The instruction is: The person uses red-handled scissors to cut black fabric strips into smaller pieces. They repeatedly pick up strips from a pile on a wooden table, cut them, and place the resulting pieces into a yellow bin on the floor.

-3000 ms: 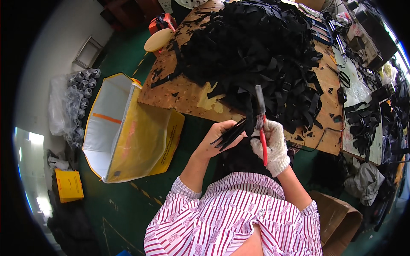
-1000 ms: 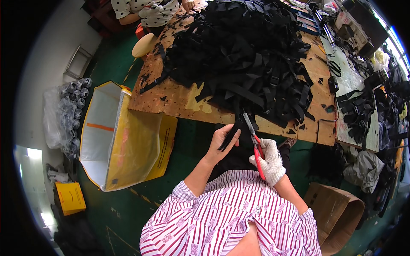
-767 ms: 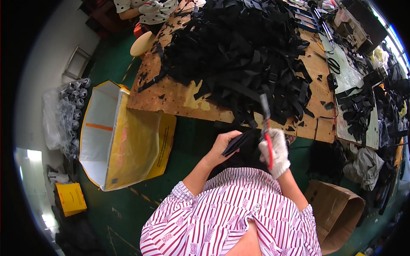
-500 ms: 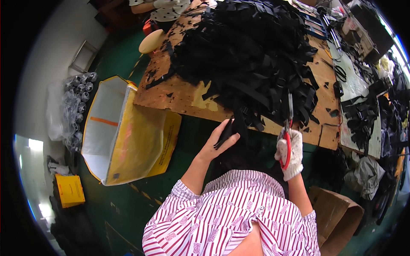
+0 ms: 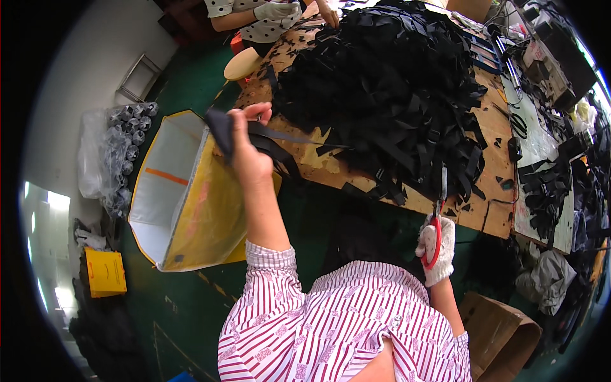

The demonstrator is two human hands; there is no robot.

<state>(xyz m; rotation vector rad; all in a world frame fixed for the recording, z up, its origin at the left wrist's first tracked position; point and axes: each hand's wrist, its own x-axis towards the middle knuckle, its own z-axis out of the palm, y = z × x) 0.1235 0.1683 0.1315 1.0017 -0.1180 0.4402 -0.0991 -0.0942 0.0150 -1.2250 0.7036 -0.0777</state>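
Note:
My bare left hand (image 5: 252, 149) is closed on a black strap (image 5: 221, 130). It is lifted beside the upper rim of a yellow open-topped bag (image 5: 213, 210) with a pale lining. The strap's loose ends trail back toward a large heap of black straps (image 5: 388, 83) on the wooden table (image 5: 318, 169). My right hand (image 5: 437, 248), in a white knit glove, grips red-handled scissors (image 5: 435, 239) at the table's front edge. The blades point away from me, next to the heap, and look nearly together.
Across the table a co-worker's gloved hand (image 5: 275, 11) and bare hand (image 5: 329, 13) are at the heap's far left. A round stool (image 5: 242, 64) stands left of the table. Black-handled scissors (image 5: 519, 125) lie on the right. A cardboard box (image 5: 496, 331) is at my lower right.
My left hand has swung up and left from the table's front edge to the bag, carrying the black strap. The scissors hand has stayed nearly still. The co-worker's hands have come further into view.

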